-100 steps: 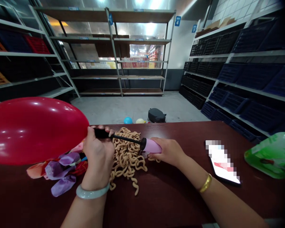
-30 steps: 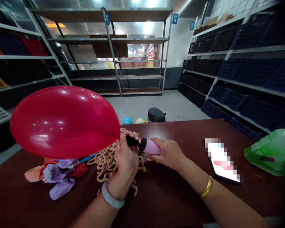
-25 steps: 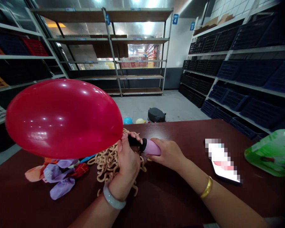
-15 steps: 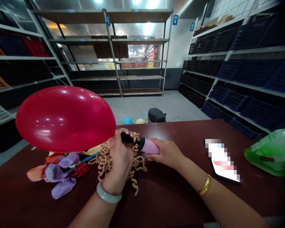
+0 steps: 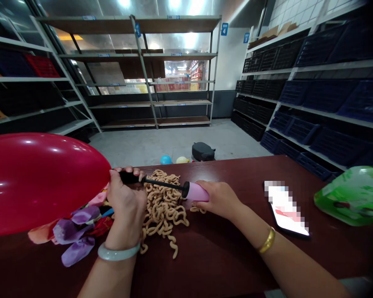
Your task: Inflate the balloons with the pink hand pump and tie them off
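My left hand [image 5: 126,200] is closed round the black handle of a hand pump and the neck of a large inflated red balloon [image 5: 46,178]. My right hand [image 5: 216,196] grips the pink barrel of the pump [image 5: 197,191]; the black rod between the two hands is drawn out. Below the rod lies a heap of tan curly strands [image 5: 164,207] on the dark red table. Limp balloons in purple, red, orange and other colours [image 5: 81,231] lie to the left, partly under the red balloon.
At the right lie a lit phone [image 5: 286,209] and a green bag [image 5: 351,196]. Beyond the table [image 5: 236,256] are a dark grey bag [image 5: 203,151] and small balloons on the floor. Shelves [image 5: 180,103] stand behind, with crates at both sides.
My left hand has moved left with the red balloon and pump handle, baring a long stretch of rod. My right hand has hardly moved. More of the tan heap shows.
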Tool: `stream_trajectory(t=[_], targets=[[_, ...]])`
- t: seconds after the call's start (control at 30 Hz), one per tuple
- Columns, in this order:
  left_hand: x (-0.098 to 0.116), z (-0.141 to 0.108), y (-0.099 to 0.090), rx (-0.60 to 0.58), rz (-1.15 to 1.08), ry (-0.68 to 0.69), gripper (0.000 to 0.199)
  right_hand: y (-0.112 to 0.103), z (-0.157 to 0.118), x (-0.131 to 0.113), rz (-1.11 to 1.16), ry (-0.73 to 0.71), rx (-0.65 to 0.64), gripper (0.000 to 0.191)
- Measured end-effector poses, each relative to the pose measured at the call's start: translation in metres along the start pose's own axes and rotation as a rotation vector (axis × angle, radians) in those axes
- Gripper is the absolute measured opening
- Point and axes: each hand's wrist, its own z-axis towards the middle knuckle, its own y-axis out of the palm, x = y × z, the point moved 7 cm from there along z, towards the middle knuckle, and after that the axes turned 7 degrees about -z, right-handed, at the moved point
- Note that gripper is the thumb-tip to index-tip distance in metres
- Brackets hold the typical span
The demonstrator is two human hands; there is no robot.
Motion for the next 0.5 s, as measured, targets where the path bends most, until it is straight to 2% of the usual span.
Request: stream_trajectory(t=[0.2, 0.5], targets=[[-0.03, -0.024, 0.006, -0.029, 0.018, -0.042, 0.019, -0.003, -0.001, 0.002, -0.081, 0.028, 0.019, 0.053], [-0.076, -0.074, 0.011, 0.0, 0.042, -0.167, 0.019, 0.0, -0.002, -0.007, -0.026, 0.021, 0.036, 0.051]])
